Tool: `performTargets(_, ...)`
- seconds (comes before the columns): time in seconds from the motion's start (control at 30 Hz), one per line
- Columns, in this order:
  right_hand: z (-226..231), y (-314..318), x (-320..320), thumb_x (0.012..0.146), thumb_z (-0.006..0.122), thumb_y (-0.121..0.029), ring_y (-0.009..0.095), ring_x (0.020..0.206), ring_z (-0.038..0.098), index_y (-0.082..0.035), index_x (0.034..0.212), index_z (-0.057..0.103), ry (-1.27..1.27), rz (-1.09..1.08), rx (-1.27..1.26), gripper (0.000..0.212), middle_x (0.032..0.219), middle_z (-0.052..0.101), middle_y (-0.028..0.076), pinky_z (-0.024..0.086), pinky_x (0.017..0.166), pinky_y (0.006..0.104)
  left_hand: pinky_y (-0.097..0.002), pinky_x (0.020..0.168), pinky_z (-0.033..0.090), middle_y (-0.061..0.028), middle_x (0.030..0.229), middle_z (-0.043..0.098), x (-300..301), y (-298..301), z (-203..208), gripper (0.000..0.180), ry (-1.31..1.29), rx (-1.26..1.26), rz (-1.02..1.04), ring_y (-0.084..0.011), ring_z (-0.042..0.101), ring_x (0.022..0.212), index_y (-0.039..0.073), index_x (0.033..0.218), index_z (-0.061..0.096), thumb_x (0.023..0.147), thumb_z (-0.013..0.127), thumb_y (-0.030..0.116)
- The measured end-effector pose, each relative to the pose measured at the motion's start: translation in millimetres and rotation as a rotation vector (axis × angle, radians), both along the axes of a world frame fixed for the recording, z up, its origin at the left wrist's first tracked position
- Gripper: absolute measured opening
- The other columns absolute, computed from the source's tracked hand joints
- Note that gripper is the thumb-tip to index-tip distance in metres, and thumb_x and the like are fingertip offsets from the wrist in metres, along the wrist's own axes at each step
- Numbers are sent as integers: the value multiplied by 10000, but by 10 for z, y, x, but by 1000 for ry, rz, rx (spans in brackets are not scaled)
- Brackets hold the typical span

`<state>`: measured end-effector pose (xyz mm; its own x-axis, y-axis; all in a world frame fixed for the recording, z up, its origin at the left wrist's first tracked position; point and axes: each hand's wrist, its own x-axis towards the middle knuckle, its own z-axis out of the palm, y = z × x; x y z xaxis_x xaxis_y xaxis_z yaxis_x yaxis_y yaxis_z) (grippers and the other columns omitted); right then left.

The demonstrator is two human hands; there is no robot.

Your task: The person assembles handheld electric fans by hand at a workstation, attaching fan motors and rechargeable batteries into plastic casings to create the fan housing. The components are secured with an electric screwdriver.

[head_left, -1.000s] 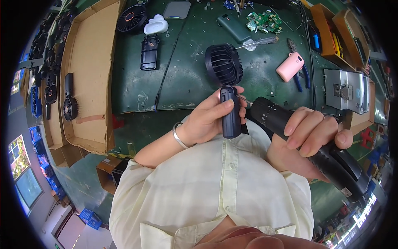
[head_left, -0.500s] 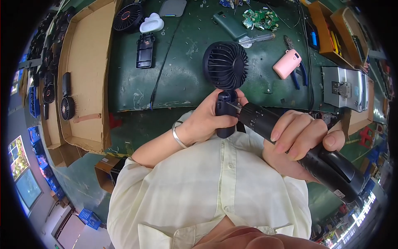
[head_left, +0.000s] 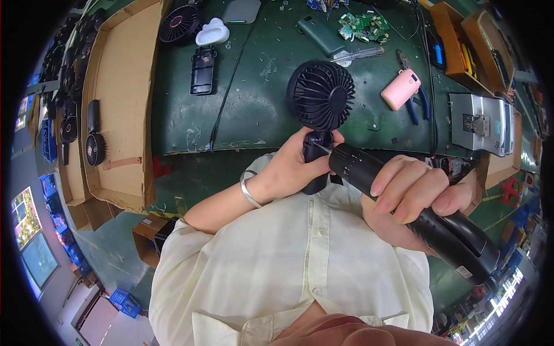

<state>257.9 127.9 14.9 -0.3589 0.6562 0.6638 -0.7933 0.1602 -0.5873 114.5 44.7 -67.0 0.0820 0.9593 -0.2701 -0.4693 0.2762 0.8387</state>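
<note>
A dark handheld fan (head_left: 323, 95) stands upright in front of my chest, its round grille turned partly to the right. My left hand (head_left: 297, 162), with a silver bangle on the wrist, is wrapped round the fan's short handle. In my right hand (head_left: 424, 189) lies a black electric screwdriver (head_left: 360, 167), the fingers closed over its body. It slants up to the left, and its bit end meets the side of the fan's handle near the neck. The exact contact of the bit is partly hidden by my left fingers.
On the green bench (head_left: 254, 115) lie a pink case (head_left: 400, 90), blue-handled pliers (head_left: 426, 104), a black housing (head_left: 202, 70), a dark green case (head_left: 321, 34) and green circuit boards (head_left: 366, 27). A cardboard tray (head_left: 118, 81) holding a fan is at left; a metal box (head_left: 480, 124) stands at right.
The fan has shifted slightly right and down, its grille turning a little more. My right hand has tilted the electric screwdriver slightly, and its front end has moved closer to the fan's handle.
</note>
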Motion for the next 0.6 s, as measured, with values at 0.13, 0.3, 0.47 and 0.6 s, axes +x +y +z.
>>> performTargets(0.13,11,4,11,901,516,-522,229,559,545,-55,1015,445,-12,-1,4,486,711,546,87,458,544,379,-292,919,465,-76,1107,612,14,-6,23,330,-24,-25,42,-137,583,1006,-4,1177,504,885,622,95)
performTargets(0.3,-5,-1,27,907,482,-578,213,563,543,-51,1058,457,-46,-136,121,549,724,543,75,449,545,369,-297,791,477,-68,983,584,-7,59,172,286,-169,-131,49,-132,563,828,8,1140,476,878,584,47)
performTargets(0.47,19,-39,121,953,443,-398,293,595,565,-58,1064,444,-31,-137,27,358,790,579,156,481,565,463,-292,820,454,-73,1003,597,14,49,160,234,-359,-56,125,-133,551,879,12,1088,519,862,577,13)
performTargets(0.6,-4,-5,86,912,478,-570,217,572,531,-50,1140,465,-55,-133,55,568,737,531,74,437,558,360,-281,819,453,-48,951,605,21,53,134,246,-330,-51,135,-122,554,861,4,1095,547,853,592,20)
